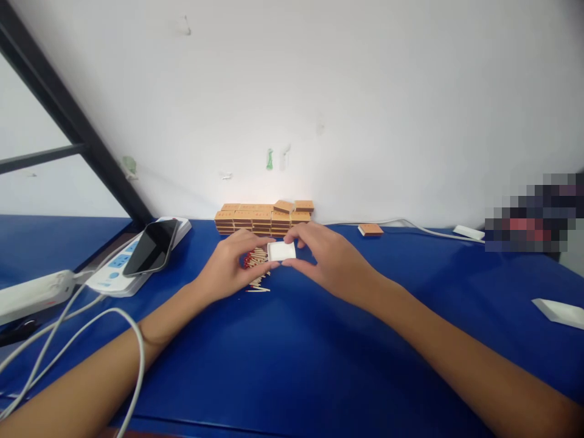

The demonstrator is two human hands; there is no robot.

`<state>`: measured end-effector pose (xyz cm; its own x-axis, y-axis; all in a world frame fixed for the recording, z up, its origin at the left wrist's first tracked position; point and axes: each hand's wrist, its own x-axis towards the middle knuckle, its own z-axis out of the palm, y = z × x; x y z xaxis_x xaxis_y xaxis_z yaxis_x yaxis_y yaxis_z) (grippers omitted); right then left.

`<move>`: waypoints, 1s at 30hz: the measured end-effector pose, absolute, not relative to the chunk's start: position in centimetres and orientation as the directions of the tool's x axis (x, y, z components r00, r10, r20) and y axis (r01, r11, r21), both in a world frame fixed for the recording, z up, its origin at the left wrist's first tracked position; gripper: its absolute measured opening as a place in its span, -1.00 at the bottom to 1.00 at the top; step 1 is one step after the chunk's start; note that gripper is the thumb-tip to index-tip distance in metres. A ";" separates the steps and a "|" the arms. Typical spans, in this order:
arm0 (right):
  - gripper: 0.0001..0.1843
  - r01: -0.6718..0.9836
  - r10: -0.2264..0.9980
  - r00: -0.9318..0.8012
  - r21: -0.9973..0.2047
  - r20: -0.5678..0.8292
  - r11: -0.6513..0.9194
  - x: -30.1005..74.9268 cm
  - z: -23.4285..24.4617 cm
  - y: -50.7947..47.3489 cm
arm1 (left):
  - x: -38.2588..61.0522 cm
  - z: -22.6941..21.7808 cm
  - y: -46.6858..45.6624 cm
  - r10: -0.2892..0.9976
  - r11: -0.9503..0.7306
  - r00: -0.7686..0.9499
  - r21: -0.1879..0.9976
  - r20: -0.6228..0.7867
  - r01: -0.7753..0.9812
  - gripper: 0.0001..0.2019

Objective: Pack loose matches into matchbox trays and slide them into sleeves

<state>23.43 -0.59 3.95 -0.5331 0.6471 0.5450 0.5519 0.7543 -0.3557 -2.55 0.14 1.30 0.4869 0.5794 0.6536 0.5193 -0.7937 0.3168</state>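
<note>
Between my two hands is a small white matchbox tray [281,251], its hollow side facing me and nothing in it. My left hand [232,261] pinches its left end between thumb and finger. The right end is gripped the same way by my right hand [322,258]. Behind my left fingers lies a loose pile of red-tipped matches [256,260] on the blue table, partly hidden by that hand. Farther back, stacked matchboxes [255,217] stand against the wall, with orange-brown tops.
A phone [152,246] rests on a white power strip [114,274] at left, with white cables [137,340] looping over my left forearm. One matchbox [370,230] lies apart at the back right. White trays [469,232] lie at far right. A black frame [91,140] leans at left.
</note>
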 end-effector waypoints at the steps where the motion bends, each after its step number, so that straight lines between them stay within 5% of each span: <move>1: -0.75 0.547 0.670 -0.474 -0.405 0.572 0.733 23.2 3.7 -0.5 | -2.9 1.3 0.5 0.586 -0.783 0.460 0.321 0.667 0.532 -0.63; 4: -0.90 0.534 0.759 -0.331 -0.553 0.560 0.640 21.8 2.5 -1.2 | -3.8 1.0 1.7 0.584 -0.732 0.343 0.293 0.736 0.616 -0.66; 7: -0.88 0.536 0.827 -0.432 -0.635 0.359 0.556 19.7 0.8 -2.4 | -4.3 0.7 2.5 0.593 -0.659 0.254 0.280 0.764 0.698 -0.71; 15: -0.84 0.661 0.837 -0.511 -0.535 0.193 0.527 17.0 -1.1 -3.2 | -3.8 0.8 2.1 0.588 -0.671 0.294 0.251 0.754 0.698 -0.71; 19: -0.80 0.636 0.795 -0.550 -0.489 0.256 0.597 18.7 -0.9 -3.4 | -4.0 1.0 2.2 0.594 -0.664 0.294 0.250 0.748 0.705 -0.71; 26: -0.85 0.640 0.708 -0.394 -0.378 0.586 0.669 23.7 1.0 -1.5 | -3.1 0.7 1.2 0.576 -0.767 0.456 0.256 0.679 0.589 -0.64; 30: -0.84 0.659 0.646 -0.448 -0.260 0.619 0.706 24.4 1.5 -1.0 | -1.9 0.4 -0.1 0.558 -0.803 0.514 0.269 0.651 0.531 -0.59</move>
<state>24.42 -1.04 1.52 -0.4478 0.6457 0.6186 0.6586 0.7061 -0.2603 -1.93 -0.13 0.42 0.5140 0.5580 0.6515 0.5310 -0.8035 0.2693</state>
